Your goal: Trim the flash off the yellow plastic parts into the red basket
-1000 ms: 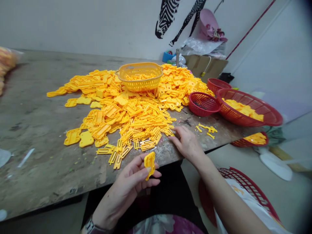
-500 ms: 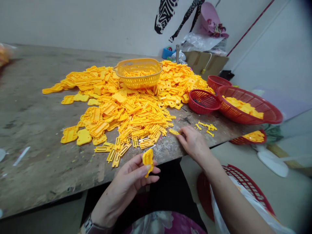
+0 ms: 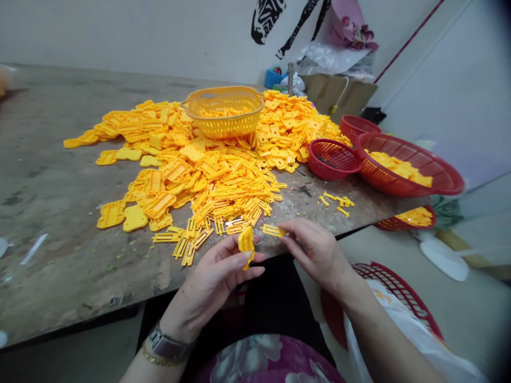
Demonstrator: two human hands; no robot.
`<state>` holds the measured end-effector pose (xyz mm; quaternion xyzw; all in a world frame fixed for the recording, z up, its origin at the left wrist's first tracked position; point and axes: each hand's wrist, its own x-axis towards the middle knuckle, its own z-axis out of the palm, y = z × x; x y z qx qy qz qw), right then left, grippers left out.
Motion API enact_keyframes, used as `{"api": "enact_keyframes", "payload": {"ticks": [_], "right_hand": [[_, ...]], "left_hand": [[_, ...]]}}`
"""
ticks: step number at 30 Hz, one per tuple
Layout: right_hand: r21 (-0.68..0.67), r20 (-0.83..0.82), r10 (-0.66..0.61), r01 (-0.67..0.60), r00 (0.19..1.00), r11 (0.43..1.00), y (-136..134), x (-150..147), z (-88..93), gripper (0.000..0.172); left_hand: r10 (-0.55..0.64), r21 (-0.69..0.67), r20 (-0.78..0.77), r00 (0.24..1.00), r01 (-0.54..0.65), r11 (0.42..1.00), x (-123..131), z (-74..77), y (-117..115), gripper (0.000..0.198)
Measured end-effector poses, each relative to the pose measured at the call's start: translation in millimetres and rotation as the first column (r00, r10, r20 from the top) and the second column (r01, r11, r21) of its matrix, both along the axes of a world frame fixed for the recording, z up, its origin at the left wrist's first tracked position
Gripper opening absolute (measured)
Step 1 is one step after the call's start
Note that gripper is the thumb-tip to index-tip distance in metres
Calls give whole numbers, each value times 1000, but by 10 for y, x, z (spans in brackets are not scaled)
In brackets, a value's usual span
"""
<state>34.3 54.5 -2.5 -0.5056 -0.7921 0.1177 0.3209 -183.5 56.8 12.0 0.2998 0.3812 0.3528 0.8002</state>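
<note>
Near the table's front edge, my left hand [image 3: 223,266] grips a yellow plate-like piece [image 3: 246,247], turned on its side between thumb and fingers. To its right, my right hand [image 3: 313,244] pinches one end of a thin slotted yellow strip [image 3: 272,230], which points left toward that piece. The two parts are a short gap apart. Beyond my hands lies a heap of similar slotted strips [image 3: 227,194], with wider yellow plates [image 3: 157,181] piled to its left.
A yellow basket [image 3: 223,125] of small pieces rests on the heap. At the right are a small red basket [image 3: 334,169] and a large red basket [image 3: 443,178] holding yellow parts. Small yellow bits [image 3: 339,201] lie on the table [image 3: 72,255]. A white bag [image 3: 383,319] is at the lower right.
My right hand has lifted the slotted strip off the tabletop and brought it left, closer to my left hand. My left hand has moved slightly up with its piece.
</note>
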Motion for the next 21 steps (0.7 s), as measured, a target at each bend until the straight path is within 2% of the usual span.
{"api": "enact_keyframes", "payload": {"ticks": [9, 14, 21], "right_hand": [[-44, 2, 124, -124, 992, 991, -44, -69, -24, 22], [-100, -35, 90, -94, 995, 991, -89, -133, -29, 22], [-147, 13, 34, -32, 999, 989, -119, -201, -83, 20]], "left_hand": [[-48, 34, -49, 998, 50, 998, 52, -5, -1, 27], [-6, 45, -117, 993, 11, 999, 97, -26, -14, 29], [1, 124, -187, 982, 22, 992, 169, -51, -56, 27]]}}
